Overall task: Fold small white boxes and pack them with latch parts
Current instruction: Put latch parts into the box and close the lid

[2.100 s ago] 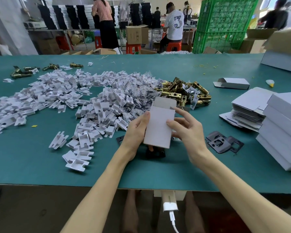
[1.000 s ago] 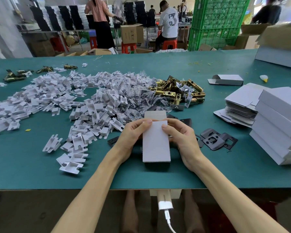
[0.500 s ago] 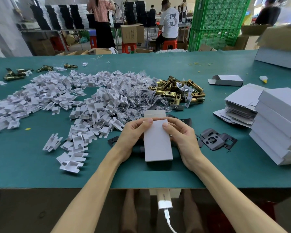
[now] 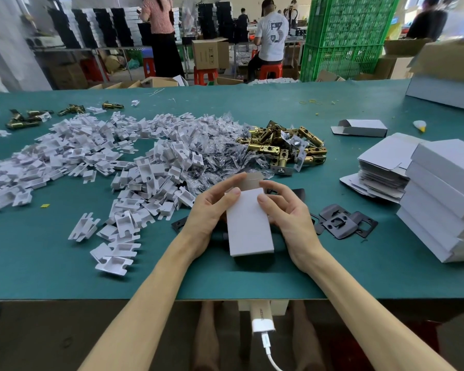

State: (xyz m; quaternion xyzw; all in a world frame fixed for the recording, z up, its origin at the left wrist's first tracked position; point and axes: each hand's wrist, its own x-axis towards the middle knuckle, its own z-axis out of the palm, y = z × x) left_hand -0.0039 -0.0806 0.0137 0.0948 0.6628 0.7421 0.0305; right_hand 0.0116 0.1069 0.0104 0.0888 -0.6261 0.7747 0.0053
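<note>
Clearly, from the head view, the step in hand is the shaping of one carton. The small white box (image 4: 248,226) is held just above the near middle of the desk (image 4: 225,279), long axis running near to far. The left hand (image 4: 209,210) grips its left side and the right hand (image 4: 289,212) its right side, fingers curled round the edges and both thumbs pressing on the top face. At the far end the tuck flap (image 4: 249,180) stands open and shows its brown inner side. The left forefinger lies against it. Whether anything is inside the box cannot be told, since the open end faces away.

Supplies lie around it:
- A wide heap of white plastic inserts (image 4: 91,156) spreads over the left half of the desk.
- Clear screw packets (image 4: 220,156) lie beyond the hands.
- A pile of brass latch bolts (image 4: 284,147) lies just right of those packets.
- Dark strike plates (image 4: 340,223) lie near the right hand.
- Further right are flat box blanks (image 4: 383,167) and a stack of closed boxes (image 4: 439,199).
- One open-ended box (image 4: 359,127) lies at the far right.

By my reading the box is formed but not shut. If it is empty, the next move calls for one hand to let go and fetch a latch bolt, an insert, a plate and a packet while the other holds the mouth square. If it is already filled, the flap needs folding over and its tongue tucking into the slot without crushing the thin card.
</note>
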